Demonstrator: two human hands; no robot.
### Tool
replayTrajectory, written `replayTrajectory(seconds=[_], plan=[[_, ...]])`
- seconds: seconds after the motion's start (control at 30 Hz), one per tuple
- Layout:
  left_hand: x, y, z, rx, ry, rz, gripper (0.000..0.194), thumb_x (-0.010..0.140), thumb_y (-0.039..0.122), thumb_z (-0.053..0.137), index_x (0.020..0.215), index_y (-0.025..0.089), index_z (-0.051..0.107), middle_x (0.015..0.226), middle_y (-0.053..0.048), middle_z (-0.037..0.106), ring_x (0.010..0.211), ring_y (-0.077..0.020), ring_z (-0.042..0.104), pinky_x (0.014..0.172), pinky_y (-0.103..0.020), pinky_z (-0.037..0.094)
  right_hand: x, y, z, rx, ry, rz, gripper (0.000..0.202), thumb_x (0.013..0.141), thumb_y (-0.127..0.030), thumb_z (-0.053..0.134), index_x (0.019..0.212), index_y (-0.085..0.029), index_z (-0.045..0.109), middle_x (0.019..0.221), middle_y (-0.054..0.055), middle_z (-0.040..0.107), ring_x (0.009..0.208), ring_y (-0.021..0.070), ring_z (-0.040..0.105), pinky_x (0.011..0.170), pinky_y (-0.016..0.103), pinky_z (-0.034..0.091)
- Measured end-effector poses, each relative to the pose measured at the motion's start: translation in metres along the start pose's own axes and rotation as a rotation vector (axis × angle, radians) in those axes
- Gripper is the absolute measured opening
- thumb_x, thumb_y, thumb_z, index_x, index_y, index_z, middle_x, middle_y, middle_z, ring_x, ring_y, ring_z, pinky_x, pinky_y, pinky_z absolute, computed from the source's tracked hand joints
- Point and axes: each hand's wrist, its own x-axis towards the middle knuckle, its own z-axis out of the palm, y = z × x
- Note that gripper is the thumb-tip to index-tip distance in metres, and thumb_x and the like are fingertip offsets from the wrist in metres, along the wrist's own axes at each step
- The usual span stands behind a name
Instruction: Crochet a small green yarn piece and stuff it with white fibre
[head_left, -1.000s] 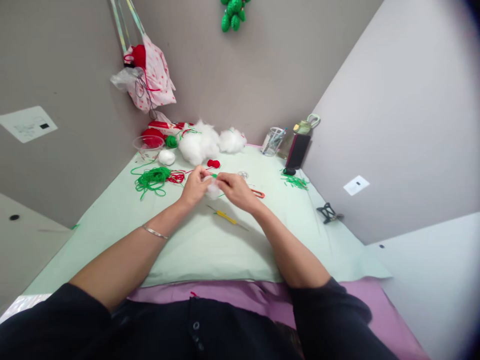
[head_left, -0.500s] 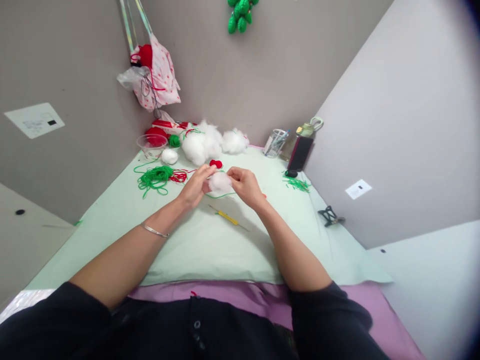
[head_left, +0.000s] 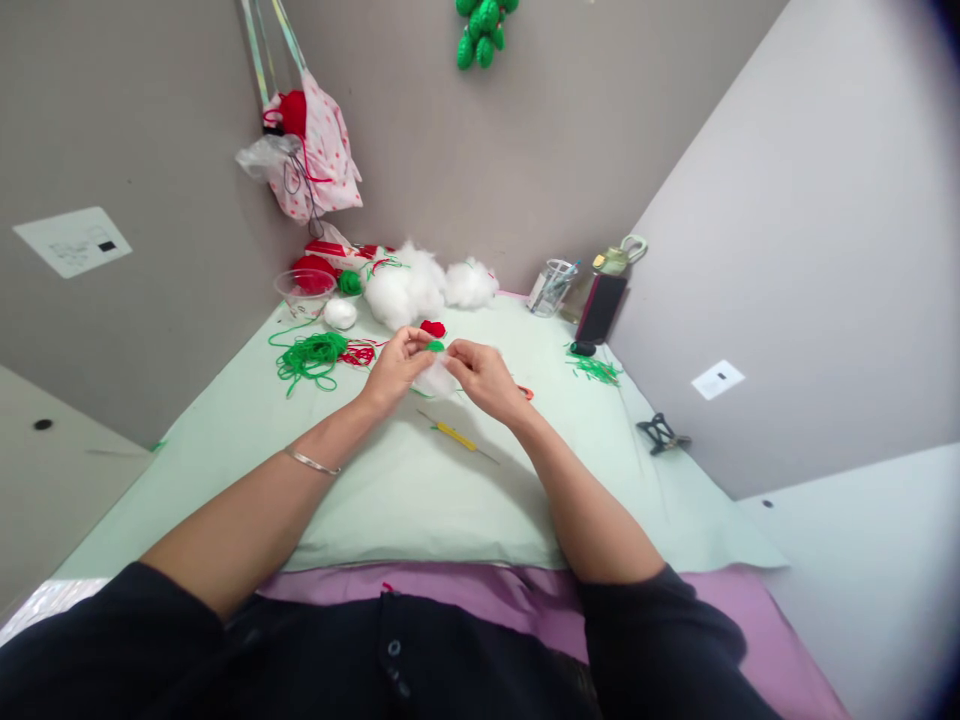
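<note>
a purple cloth (head_left: 517,590) shows below the near edge of a pale green cloth (head_left: 420,510) spread over the surface. past a yellow-handled hook (head_left: 455,436), the left hand (head_left: 391,375) grips a small green piece (head_left: 435,346) between thumb and fingers; the right hand (head_left: 484,378) pinches at a white tuft (head_left: 435,379) just below it. farther back, white stuffing (head_left: 405,288) sits heaped near the grey wall (head_left: 420,130), a dotted bag (head_left: 330,150) hanging in the corner.

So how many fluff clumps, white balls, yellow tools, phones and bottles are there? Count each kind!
Fluff clumps: 3 (big heap, small heap, tuft between left hand and right hand)
White ball: 1
Yellow tool: 1
Phone: 1
Bottle: 1
Total: 7
</note>
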Motion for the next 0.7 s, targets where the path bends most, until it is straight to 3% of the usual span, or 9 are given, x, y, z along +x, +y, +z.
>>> replayTrajectory(seconds=[0.17, 0.27, 0.53, 0.7], plan=[[-0.001, -0.003, 0.002, 0.041, 0.068, 0.059, 0.023, 0.070, 0.025, 0.076, 0.086, 0.020, 0.060, 0.087, 0.000, 0.066, 0.087, -0.0179, 0.061, 0.079, -0.028, 0.046, -0.003, -0.008, 0.004, -0.026, -0.003, -0.003, 0.023, 0.089, -0.035, 0.053, 0.070, -0.022, 0.049, 0.060, -0.006, 0.044, 0.060, 0.0122, 0.036, 0.062, 0.028, 0.027], [-0.004, -0.003, 0.005, 0.039, 0.086, 0.067, 0.023, 0.070, 0.024, 0.077, 0.083, 0.020, 0.058, 0.083, 0.002, 0.062, 0.084, -0.0165, 0.060, 0.076, -0.026, 0.045, -0.001, -0.005, 0.007, -0.016, 0.031, 0.043, 0.022, 0.086, -0.034, 0.054, 0.068, -0.022, 0.049, 0.059, -0.006, 0.043, 0.059, 0.0115, 0.035, 0.060, 0.027, 0.027], [-0.013, 0.006, 0.011, -0.019, -0.016, -0.045, 0.034, 0.074, 0.042, 0.078, 0.091, 0.021, 0.057, 0.078, 0.002, 0.063, 0.064, -0.0132, 0.057, 0.059, -0.024, 0.043, 0.006, 0.007, 0.007, -0.023, 0.129, 0.124, 0.022, 0.082, -0.035, 0.058, 0.066, -0.021, 0.053, 0.058, -0.005, 0.048, 0.058, 0.0116, 0.037, 0.058, 0.026, 0.027], [-0.009, 0.011, 0.008, -0.028, -0.062, -0.087, 0.043, 0.066, 0.040, 0.083, 0.093, 0.021, 0.056, 0.073, 0.001, 0.066, 0.062, -0.0171, 0.064, 0.058, -0.027, 0.047, 0.004, 0.003, 0.000, -0.006, 0.033, 0.077, 0.023, 0.089, -0.036, 0.052, 0.072, -0.020, 0.058, 0.061, -0.004, 0.053, 0.056, 0.0115, 0.039, 0.057, 0.026, 0.029]])
